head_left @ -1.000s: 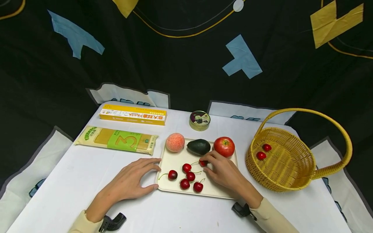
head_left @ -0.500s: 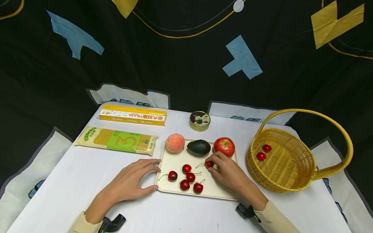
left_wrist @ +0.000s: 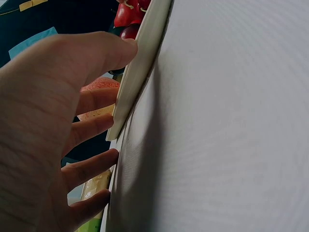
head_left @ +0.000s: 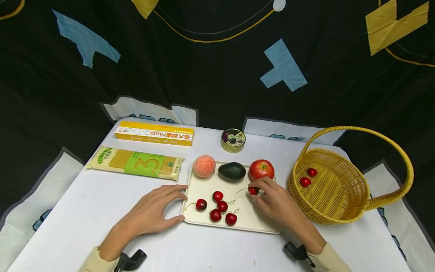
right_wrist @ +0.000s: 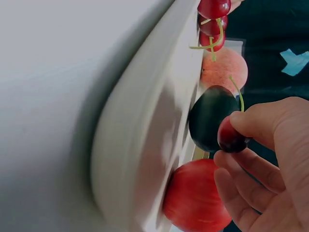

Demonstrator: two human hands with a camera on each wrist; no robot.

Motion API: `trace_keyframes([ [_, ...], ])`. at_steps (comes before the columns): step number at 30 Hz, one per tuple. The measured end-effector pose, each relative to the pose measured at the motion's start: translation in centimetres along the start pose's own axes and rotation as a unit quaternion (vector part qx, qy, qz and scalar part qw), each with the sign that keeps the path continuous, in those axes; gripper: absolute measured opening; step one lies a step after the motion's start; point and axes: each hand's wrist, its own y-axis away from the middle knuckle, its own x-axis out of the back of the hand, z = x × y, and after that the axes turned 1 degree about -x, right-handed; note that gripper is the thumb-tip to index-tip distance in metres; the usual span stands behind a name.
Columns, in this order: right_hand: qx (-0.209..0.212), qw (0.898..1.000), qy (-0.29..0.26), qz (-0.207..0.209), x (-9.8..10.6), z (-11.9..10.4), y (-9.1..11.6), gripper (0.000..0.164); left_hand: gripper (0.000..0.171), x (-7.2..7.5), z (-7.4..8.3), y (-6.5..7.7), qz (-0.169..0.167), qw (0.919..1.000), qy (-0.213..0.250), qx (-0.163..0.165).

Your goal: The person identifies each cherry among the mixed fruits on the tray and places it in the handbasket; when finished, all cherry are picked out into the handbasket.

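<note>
My right hand (head_left: 276, 202) pinches a cherry (head_left: 253, 190) between thumb and fingers above the right part of a cream tray (head_left: 251, 226); its stem points left in the head view. The right wrist view shows the held cherry (right_wrist: 231, 135) in front of the dark avocado (right_wrist: 210, 118). Thumb and fingertips of my left hand (head_left: 153, 208) touch the tray's left edge, the fingers fairly straight. Several cherries (head_left: 222, 206) lie on the tray's front half. Along its back sit a peach (head_left: 204, 166), the avocado (head_left: 232, 172) and a red apple (head_left: 261, 170).
Right of the tray stands a yellow wicker basket (head_left: 331, 189) with a tall handle and two cherries (head_left: 305, 182) inside. A pasta box (head_left: 154, 133) and a bag of noodles (head_left: 136, 163) lie at the back left. Behind the tray is a round tin (head_left: 232, 140).
The right hand has moved to the right with the cherry, away from the other cherries and toward the basket. My left hand has stayed at the tray's edge.
</note>
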Motion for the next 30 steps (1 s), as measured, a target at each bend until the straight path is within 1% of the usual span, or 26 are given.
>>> trace_keyframes([
  [7,-0.002,1.000,0.002,0.008,1.1,0.0,0.8,0.037,0.044,0.0,0.0,0.0,0.001,1.0000,0.000,0.001],
  [14,-0.005,1.000,0.000,0.021,2.8,0.5,1.4,0.042,0.044,-0.1,-0.1,0.0,0.003,1.0000,0.000,-0.001],
  [21,0.005,0.998,0.021,0.051,4.4,1.3,1.7,0.042,0.044,0.1,0.0,0.0,0.005,1.0000,-0.003,-0.003],
  [25,-0.011,0.997,0.036,0.063,5.4,1.7,1.9,0.040,0.045,0.1,-0.1,0.0,0.008,0.9999,-0.006,-0.005],
  [30,-0.045,0.995,0.052,0.076,6.4,2.2,2.1,0.039,0.045,0.1,-0.1,0.0,0.007,0.9999,-0.006,-0.004],
])
